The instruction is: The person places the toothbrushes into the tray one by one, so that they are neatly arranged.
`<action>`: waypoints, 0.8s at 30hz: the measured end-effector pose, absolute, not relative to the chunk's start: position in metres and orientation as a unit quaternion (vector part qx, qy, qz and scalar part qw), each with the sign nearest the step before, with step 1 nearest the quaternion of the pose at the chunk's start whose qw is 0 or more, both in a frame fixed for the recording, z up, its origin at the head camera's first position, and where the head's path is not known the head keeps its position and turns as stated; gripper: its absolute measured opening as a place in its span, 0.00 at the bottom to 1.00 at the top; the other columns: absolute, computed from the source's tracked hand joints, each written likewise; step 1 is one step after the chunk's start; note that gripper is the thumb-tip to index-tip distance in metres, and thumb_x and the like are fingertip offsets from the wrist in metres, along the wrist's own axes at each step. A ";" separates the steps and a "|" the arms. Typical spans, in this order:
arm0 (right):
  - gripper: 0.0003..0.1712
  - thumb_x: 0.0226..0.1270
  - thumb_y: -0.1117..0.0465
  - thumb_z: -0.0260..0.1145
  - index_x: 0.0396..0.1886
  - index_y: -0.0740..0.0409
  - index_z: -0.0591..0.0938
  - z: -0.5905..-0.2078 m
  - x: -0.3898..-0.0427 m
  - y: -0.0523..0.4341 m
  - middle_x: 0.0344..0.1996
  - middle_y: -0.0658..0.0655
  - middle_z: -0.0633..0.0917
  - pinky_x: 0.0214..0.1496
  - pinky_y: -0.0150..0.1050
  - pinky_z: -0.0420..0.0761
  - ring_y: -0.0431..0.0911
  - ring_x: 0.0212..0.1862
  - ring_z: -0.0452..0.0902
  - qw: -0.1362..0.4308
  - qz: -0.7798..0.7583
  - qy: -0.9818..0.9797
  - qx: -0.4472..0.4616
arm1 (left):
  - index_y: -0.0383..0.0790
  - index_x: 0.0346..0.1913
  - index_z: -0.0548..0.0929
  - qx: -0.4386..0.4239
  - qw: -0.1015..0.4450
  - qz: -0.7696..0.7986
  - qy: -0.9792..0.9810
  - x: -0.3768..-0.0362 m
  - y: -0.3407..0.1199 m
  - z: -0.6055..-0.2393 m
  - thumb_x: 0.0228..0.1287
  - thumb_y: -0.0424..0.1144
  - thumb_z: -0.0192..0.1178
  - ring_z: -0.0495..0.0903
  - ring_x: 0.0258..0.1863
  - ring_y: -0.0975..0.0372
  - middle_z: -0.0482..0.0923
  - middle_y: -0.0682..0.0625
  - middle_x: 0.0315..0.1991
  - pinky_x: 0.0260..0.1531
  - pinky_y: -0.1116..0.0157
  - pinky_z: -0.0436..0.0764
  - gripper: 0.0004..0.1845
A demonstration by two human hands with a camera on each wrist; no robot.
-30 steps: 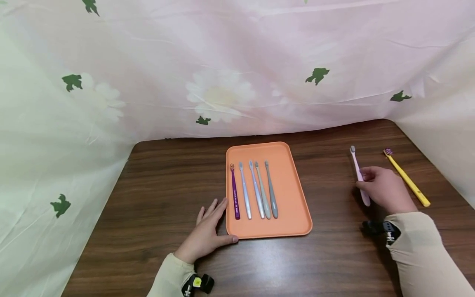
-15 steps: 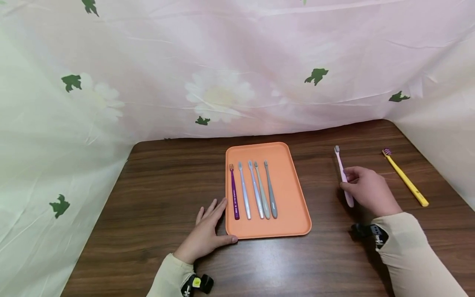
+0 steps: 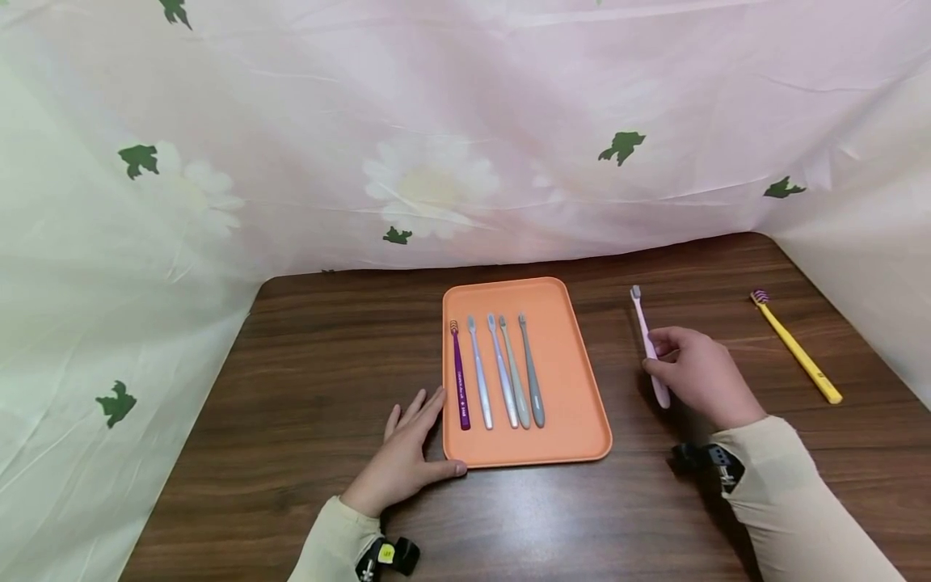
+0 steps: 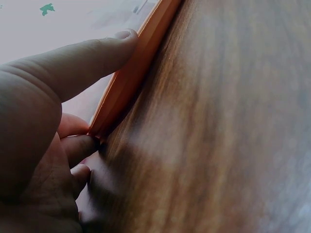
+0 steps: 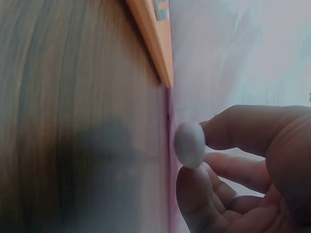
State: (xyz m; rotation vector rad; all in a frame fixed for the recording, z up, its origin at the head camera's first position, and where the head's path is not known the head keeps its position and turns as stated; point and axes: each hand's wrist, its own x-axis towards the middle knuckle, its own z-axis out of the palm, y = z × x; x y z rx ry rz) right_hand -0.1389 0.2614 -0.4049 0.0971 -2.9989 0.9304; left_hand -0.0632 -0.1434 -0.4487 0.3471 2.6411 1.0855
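My right hand (image 3: 701, 376) pinches a pale pink toothbrush (image 3: 643, 323) by its handle, to the right of the tray. In the right wrist view its rounded handle end (image 5: 190, 144) shows between thumb and fingers. My left hand (image 3: 403, 465) rests at the near left corner of an orange tray (image 3: 575, 420), fingers spread and thumb (image 4: 97, 56) along the rim. On the tray lie a purple toothbrush (image 3: 461, 380), two pale blue toothbrushes (image 3: 482, 384), a grey-green toothbrush (image 3: 516, 384) and a dark grey toothbrush (image 3: 533, 380), side by side with heads pointing away.
A yellow toothbrush (image 3: 796, 347) with purple bristles lies on the wooden table (image 3: 334, 347) at the far right. A floral cloth (image 3: 305, 145) hangs along the back and both sides of the table.
The right hand has moved left with the pink toothbrush, away from the yellow one and closer to the tray. The left hand and tray stay in place.
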 end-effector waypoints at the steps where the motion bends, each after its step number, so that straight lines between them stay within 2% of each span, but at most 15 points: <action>1: 0.27 0.62 0.62 0.70 0.57 0.74 0.78 -0.404 -0.139 0.259 0.42 0.68 0.86 0.41 0.49 0.81 0.58 0.43 0.83 0.002 0.298 -0.954 0.035 | 0.45 0.80 0.55 0.121 0.131 0.374 0.910 -0.063 -0.144 -0.449 0.54 0.55 0.76 0.42 0.80 0.52 0.54 0.49 0.79 0.74 0.44 0.30 0.56; 5: 0.26 0.63 0.62 0.70 0.58 0.73 0.79 -0.403 -0.138 0.251 0.42 0.66 0.86 0.40 0.46 0.81 0.57 0.43 0.84 -0.001 0.304 -0.952 0.041 | 0.44 0.80 0.55 0.124 0.127 0.373 0.911 -0.062 -0.144 -0.449 0.54 0.55 0.76 0.43 0.80 0.52 0.54 0.49 0.79 0.74 0.44 0.30 0.56; 24: 0.25 0.62 0.64 0.70 0.57 0.72 0.79 -0.396 -0.133 0.218 0.40 0.64 0.85 0.38 0.43 0.83 0.56 0.42 0.84 -0.001 0.339 -0.939 0.063 | 0.44 0.80 0.56 0.125 0.126 0.371 0.912 -0.062 -0.145 -0.449 0.54 0.54 0.76 0.43 0.80 0.52 0.54 0.48 0.79 0.74 0.44 0.30 0.56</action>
